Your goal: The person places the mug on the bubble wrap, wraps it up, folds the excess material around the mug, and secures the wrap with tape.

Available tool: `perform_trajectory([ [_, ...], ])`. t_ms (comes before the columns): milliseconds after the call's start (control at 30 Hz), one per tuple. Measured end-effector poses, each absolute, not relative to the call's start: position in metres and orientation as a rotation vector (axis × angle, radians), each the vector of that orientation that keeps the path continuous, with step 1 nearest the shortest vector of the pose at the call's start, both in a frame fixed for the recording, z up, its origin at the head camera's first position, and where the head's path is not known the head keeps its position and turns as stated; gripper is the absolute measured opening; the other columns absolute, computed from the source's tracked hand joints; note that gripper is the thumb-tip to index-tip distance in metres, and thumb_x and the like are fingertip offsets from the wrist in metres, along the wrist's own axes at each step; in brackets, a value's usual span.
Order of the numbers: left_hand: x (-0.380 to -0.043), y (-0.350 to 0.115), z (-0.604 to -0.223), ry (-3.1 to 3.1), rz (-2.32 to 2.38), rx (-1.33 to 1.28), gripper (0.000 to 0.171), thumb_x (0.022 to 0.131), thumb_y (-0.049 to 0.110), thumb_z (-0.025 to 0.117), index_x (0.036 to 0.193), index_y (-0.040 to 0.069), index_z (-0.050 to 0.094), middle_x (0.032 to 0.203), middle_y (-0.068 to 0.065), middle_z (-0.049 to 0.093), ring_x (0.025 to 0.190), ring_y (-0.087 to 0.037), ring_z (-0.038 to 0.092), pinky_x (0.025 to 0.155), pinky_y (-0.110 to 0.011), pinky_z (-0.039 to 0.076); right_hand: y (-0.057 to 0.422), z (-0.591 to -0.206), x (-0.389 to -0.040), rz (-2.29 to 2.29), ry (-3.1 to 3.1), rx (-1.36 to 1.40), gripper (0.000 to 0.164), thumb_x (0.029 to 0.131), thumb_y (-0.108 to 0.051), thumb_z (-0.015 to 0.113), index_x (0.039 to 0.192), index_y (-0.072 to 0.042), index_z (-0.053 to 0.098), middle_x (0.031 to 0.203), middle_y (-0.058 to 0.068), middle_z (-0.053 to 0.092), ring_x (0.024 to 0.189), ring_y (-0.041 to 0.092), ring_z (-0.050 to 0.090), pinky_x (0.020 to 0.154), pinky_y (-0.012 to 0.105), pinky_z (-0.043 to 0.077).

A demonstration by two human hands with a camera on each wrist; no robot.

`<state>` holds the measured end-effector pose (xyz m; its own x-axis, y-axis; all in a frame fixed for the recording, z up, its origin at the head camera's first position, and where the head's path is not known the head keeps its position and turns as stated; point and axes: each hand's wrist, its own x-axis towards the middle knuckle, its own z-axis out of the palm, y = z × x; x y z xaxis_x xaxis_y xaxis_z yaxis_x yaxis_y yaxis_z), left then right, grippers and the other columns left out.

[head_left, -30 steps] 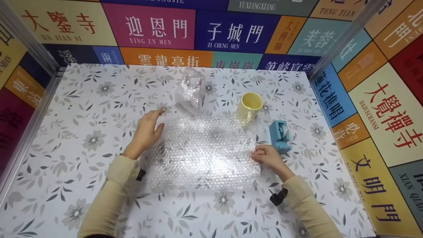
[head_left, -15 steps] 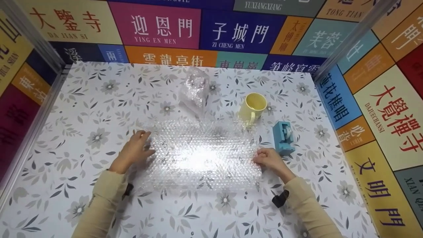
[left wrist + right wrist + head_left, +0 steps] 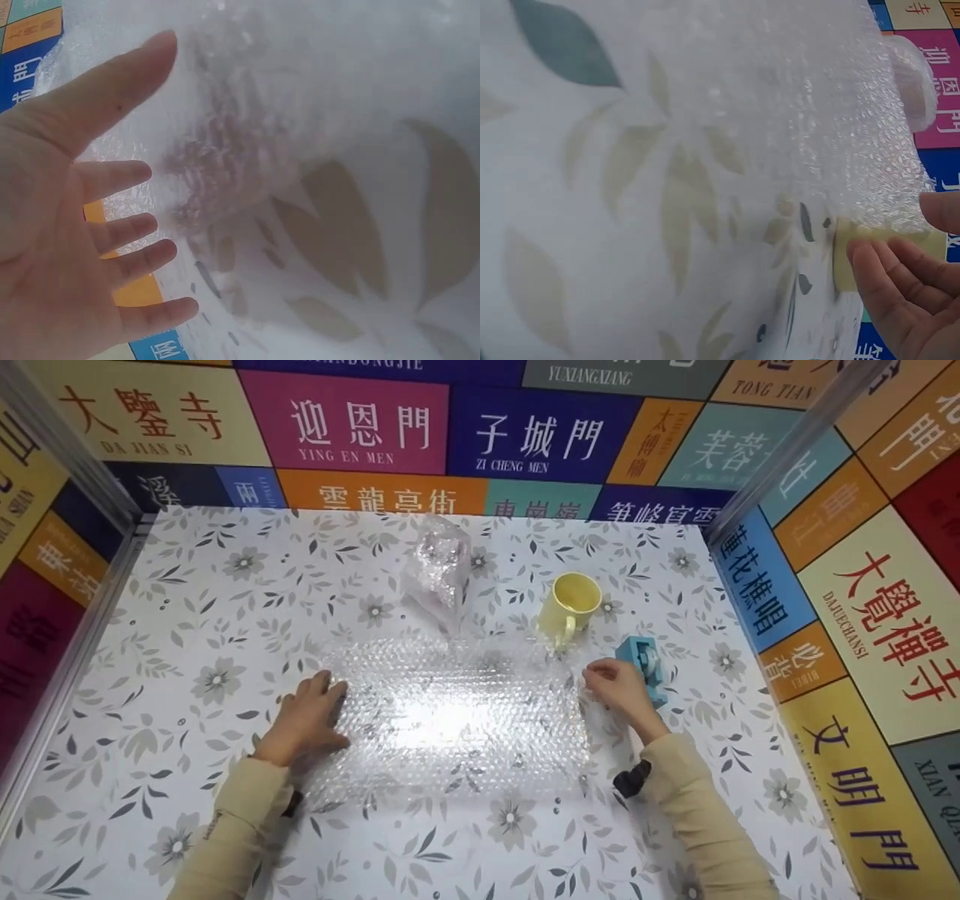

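A sheet of clear bubble wrap point(image 3: 457, 742) lies flat on the table. My left hand point(image 3: 304, 720) is at its left edge; the left wrist view shows the fingers point(image 3: 139, 259) spread with nothing between them. Just off the sheet's right edge is my right hand point(image 3: 621, 690), in front of the tape dispenser. Its thumb point(image 3: 941, 212) stands apart from the loosely bent fingers, which hold nothing. Behind the sheet's far right corner stands a yellow mug point(image 3: 574, 604), handle toward me. A blue tape dispenser point(image 3: 636, 649) is partly hidden by the right hand.
A bubble-wrapped bundle point(image 3: 437, 566) stands behind the sheet; its contents cannot be made out. The floral table point(image 3: 225, 780) is bordered by panels printed with place names point(image 3: 540, 431) at the back and sides.
My left hand has moved down and left, from the sheet's far left part to its left edge. The right hand has let go of the sheet's right edge and moved slightly up and right.
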<state>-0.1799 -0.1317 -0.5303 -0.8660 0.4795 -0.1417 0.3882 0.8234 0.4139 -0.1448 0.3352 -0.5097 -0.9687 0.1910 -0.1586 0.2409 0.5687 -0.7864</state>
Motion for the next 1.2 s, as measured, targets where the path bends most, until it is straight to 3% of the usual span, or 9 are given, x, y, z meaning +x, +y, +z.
perform_trajectory([
  [300, -0.178, -0.136, -0.54, 2.74, 0.571, 0.624, 0.091, 0.06, 0.026, 0.081, 0.134, -0.003, 0.038, 0.138, -0.031, 0.026, 0.124, -0.047, 0.025, 0.09, -0.067, 0.023, 0.333, -0.507, -0.181, -1.704, 2.598, 0.523, 0.029, 0.09, -0.005, 0.051, 0.111, 0.015, 0.055, 0.102, 0.025, 0.06, 0.072, 0.004, 0.058, 0.07, 0.018, 0.049],
  [433, -0.178, -0.135, -0.54, 2.723, 0.588, 0.597, 0.09, 0.06, 0.026, 0.081, 0.134, -0.002, 0.038, 0.139, -0.029, 0.025, 0.125, -0.046, 0.023, 0.092, -0.067, 0.021, 0.332, -0.514, -0.19, -1.722, 2.552, 0.537, 0.03, 0.089, -0.007, 0.054, 0.113, 0.011, 0.056, 0.107, 0.024, 0.059, 0.078, 0.007, 0.057, 0.075, 0.021, 0.048],
  [633, -0.179, -0.134, -0.54, 2.718, 0.614, 0.597, 0.09, 0.061, 0.025, 0.081, 0.135, -0.002, 0.038, 0.139, -0.03, 0.026, 0.126, -0.046, 0.023, 0.092, -0.066, 0.02, 0.328, -0.518, -0.199, -1.789, 2.425, 0.653, 0.036, 0.087, -0.011, 0.058, 0.118, 0.007, 0.055, 0.1, 0.009, 0.06, 0.078, 0.007, 0.055, 0.074, 0.021, 0.045],
  [800, -0.179, -0.134, -0.54, 2.72, 0.61, 0.594, 0.09, 0.061, 0.024, 0.081, 0.134, -0.003, 0.038, 0.139, -0.03, 0.027, 0.126, -0.046, 0.023, 0.093, -0.065, 0.021, 0.322, -0.517, -0.207, -1.777, 2.332, 0.729, 0.038, 0.091, -0.016, 0.052, 0.123, 0.006, 0.052, 0.11, 0.011, 0.056, 0.086, 0.012, 0.051, 0.078, 0.025, 0.043],
  [900, -0.18, -0.134, -0.54, 2.723, 0.608, 0.592, 0.089, 0.061, 0.024, 0.081, 0.134, -0.003, 0.038, 0.139, -0.03, 0.027, 0.126, -0.046, 0.024, 0.093, -0.065, 0.021, 0.32, -0.516, -0.211, -1.856, 2.216, 0.76, 0.038, 0.093, -0.02, 0.049, 0.122, 0.004, 0.053, 0.112, 0.008, 0.053, 0.094, 0.014, 0.048, 0.084, 0.027, 0.04],
  [1100, -0.18, -0.134, -0.539, 2.74, 0.617, 0.601, 0.089, 0.06, 0.023, 0.081, 0.134, -0.002, 0.04, 0.138, -0.03, 0.028, 0.125, -0.046, 0.024, 0.094, -0.066, 0.019, 0.317, -0.514, -0.217, -2.154, 1.851, 0.848, 0.028, 0.092, -0.027, 0.051, 0.101, -0.002, 0.058, 0.091, -0.002, 0.056, 0.091, 0.012, 0.048, 0.086, 0.027, 0.039],
  [1200, -0.18, -0.134, -0.539, 2.75, 0.61, 0.618, 0.089, 0.059, 0.024, 0.081, 0.133, -0.003, 0.04, 0.138, -0.03, 0.029, 0.124, -0.047, 0.025, 0.093, -0.066, 0.02, 0.316, -0.513, -0.219, -2.194, 1.779, 0.882, 0.03, 0.093, -0.03, 0.049, 0.104, -0.003, 0.055, 0.092, -0.002, 0.055, 0.09, 0.01, 0.048, 0.087, 0.025, 0.039],
])
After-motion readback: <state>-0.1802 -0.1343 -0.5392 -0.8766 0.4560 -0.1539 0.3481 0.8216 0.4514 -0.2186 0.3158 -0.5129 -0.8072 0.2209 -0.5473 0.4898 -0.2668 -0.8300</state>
